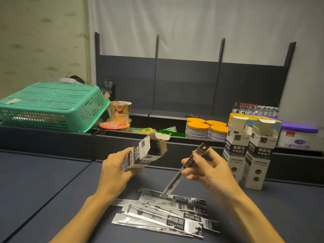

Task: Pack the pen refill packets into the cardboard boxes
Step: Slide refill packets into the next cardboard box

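Observation:
My left hand grips a black-and-white cardboard box, tilted, with its open top flap facing up and to the right. My right hand pinches one long pen refill packet, held slanted, its lower end touching the pile. Several silver-and-black refill packets lie fanned out on the dark table in front of me. Two more boxes of the same kind stand upright at the right with their top flaps open.
An upturned green plastic basket sits at the back left. Behind a dark divider lie instant noodle cups, orange-lidded tins, snack bags, water bottles and a purple-lidded box. Dark shelving stands at the back.

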Tool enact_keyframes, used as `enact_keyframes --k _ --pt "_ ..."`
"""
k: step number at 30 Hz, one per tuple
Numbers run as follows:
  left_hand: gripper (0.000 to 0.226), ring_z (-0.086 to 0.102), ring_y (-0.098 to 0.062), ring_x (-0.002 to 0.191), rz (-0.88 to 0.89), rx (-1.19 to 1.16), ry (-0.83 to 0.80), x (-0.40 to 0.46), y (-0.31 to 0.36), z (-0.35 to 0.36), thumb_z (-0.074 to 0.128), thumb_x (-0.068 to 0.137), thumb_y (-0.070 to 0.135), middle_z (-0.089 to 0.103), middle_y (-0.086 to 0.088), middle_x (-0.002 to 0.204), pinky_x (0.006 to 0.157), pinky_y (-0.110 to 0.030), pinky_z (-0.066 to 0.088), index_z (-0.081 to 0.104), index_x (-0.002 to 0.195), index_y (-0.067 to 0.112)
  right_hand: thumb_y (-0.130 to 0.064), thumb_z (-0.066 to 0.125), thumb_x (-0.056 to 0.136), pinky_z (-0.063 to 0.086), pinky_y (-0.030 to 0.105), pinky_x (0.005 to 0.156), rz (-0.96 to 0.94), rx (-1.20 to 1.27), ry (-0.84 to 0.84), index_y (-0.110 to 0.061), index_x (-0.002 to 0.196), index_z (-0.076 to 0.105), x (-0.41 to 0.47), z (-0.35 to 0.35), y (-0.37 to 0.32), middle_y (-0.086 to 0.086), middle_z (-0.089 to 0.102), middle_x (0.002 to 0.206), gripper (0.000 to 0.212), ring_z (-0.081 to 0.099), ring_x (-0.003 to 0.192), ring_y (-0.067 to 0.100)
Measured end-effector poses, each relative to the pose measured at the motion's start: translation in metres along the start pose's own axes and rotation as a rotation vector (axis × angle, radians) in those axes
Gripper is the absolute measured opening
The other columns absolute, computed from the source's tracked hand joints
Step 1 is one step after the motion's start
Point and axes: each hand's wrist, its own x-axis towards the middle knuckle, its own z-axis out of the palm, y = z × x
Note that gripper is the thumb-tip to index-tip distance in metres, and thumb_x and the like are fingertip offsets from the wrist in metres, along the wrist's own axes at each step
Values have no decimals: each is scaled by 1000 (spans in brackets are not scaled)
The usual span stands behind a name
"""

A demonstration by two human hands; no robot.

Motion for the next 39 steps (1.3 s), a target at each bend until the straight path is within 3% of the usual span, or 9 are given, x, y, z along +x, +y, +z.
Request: enact_keyframes --k 4,10,21,27,32,35,39 --pt "66 48 -9 102 -6 4 -4 1 -2 1 71 64 53 63 13 114 86 -41 45 56 125 32 -14 73 63 58 29 61 -53 99 -18 -1 107 59 -6 3 -13 24 71 91 48 69 67 26" --pt "67 50 -10 103 23 22 -14 2 -3 3 70 65 56 63 13 115 85 -43 46 57 126 31 -16 70 64 58 26 65 -173 233 -25 -12 74 77 -10 -1 -30 15 73 89 13 70 70 20" --pt "64 48 -5 105 86 25 -33 0 -2 7 81 68 39 61 12 117 88 -43 45 56 127 31 -13 65 76 59 30 73 -313 216 61 -6 83 77 -8 4 -27 22 72 93 15 72 81 30" --pt "65 48 -5 106 108 25 -34 -1 0 6 76 68 44 57 18 116 88 -46 46 55 127 32 -14 62 80 59 32 76 -356 115 29 -8 87 77 -8 10 -22 20 73 95 17 72 87 34" --pt "68 47 -7 107 116 36 -38 -2 2 8 84 67 33 60 12 118 88 -47 46 55 128 29 -11 59 84 58 28 76 -402 -53 49 1 100 69 -6 16 -11 14 75 92 22 73 87 28" --pt "68 47 -8 106 126 38 -46 -2 3 8 84 66 32 58 14 116 87 -46 46 55 128 30 -5 62 87 57 25 74 -483 -225 65 -7 95 68 -2 18 1 9 74 89 10 74 84 22" --pt "69 46 -5 108 133 18 -53 -4 5 10 84 66 33 59 13 118 88 -44 46 55 128 29 -19 66 88 55 22 73 -636 -454 89 -19 96 71 4 18 13 -4 73 90 9 70 85 12"
